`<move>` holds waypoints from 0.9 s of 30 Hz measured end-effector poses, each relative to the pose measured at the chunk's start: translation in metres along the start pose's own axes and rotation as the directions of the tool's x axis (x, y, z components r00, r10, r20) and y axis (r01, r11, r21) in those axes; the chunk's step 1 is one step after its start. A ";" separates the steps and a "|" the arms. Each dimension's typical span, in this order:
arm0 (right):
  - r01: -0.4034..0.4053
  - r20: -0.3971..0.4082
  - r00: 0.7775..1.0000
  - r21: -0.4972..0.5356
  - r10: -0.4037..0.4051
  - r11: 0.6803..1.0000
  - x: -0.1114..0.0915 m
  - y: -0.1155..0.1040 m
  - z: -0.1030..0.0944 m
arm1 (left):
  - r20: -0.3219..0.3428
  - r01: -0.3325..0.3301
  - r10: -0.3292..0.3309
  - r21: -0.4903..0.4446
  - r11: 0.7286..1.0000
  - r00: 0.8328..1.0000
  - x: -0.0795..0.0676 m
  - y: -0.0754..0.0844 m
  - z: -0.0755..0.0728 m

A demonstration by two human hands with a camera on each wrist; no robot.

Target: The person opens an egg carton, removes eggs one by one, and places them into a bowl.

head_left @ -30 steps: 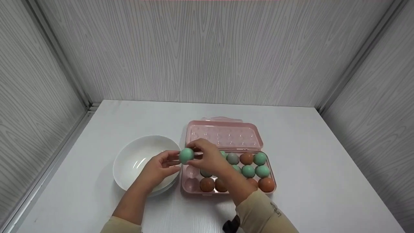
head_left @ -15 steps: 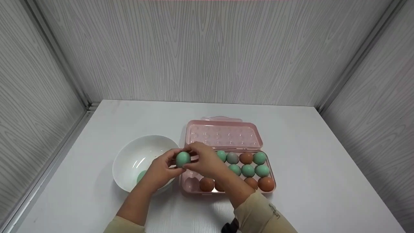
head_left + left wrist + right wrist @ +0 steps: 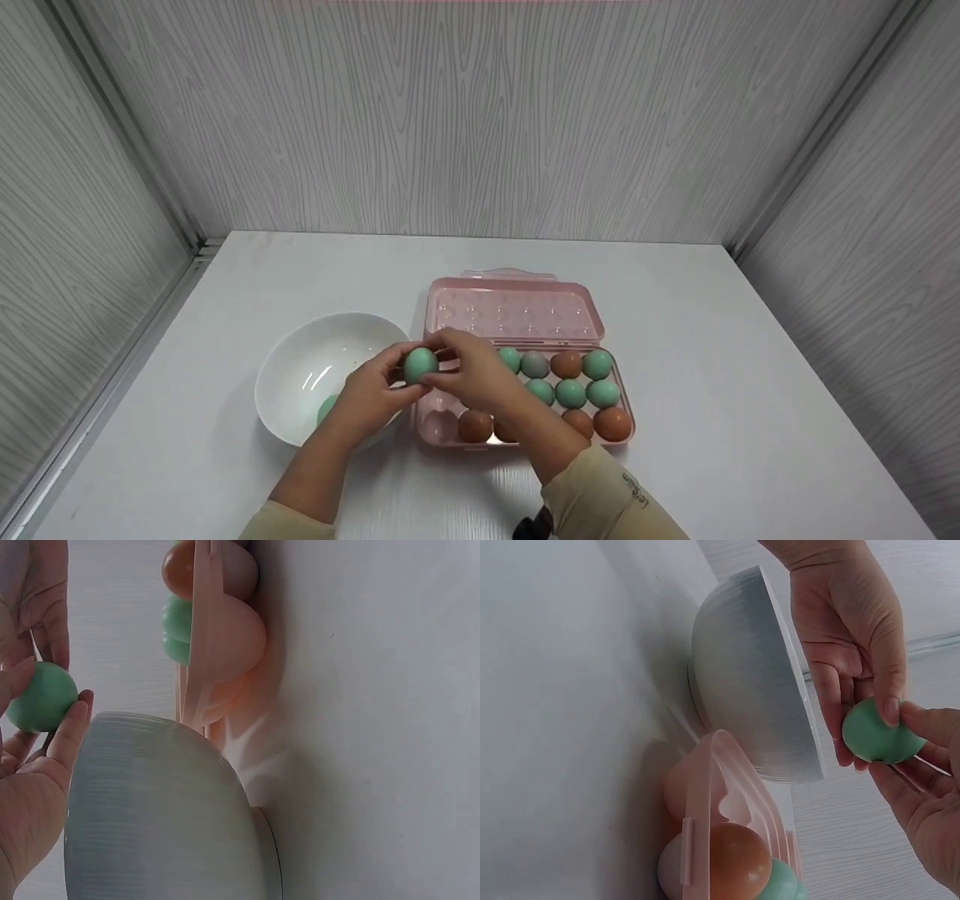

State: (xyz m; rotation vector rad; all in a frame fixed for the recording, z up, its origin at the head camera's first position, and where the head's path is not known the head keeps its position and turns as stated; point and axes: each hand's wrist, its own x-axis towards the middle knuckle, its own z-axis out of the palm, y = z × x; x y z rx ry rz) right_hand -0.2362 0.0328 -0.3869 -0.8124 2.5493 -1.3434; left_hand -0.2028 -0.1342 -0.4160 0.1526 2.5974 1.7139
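A green egg (image 3: 421, 365) is held between both hands, above the gap between the white bowl (image 3: 289, 367) and the pink egg carton (image 3: 517, 311). My left hand (image 3: 371, 394) grips it from the left, thumb in front and fingers behind, as the right wrist view shows. From the right, my right hand (image 3: 476, 371) pinches the same egg (image 3: 881, 733) with thumb and fingertips. Another green egg (image 3: 325, 407) lies in the bowl, partly hidden by my left forearm. The carton's lid stands open, and brown, green and greyish eggs fill most of its visible hollows.
The carton's front left hollow (image 3: 439, 426) holds no egg. My right forearm covers part of the carton. A small black object (image 3: 532, 525) shows beside the right sleeve, at the table's near side. Wood-grain panels (image 3: 465, 120) enclose the white table (image 3: 675, 337).
The egg has moved slightly left, and my left thumb and fingers have closed round it. My left forearm has shifted right, bringing the green egg in the bowl into view.
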 end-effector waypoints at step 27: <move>-0.049 -0.055 0.997 0.038 0.051 0.998 -0.004 0.015 -0.028 | -0.018 0.042 -0.043 -0.063 0.997 0.999 0.003 -0.012 -0.021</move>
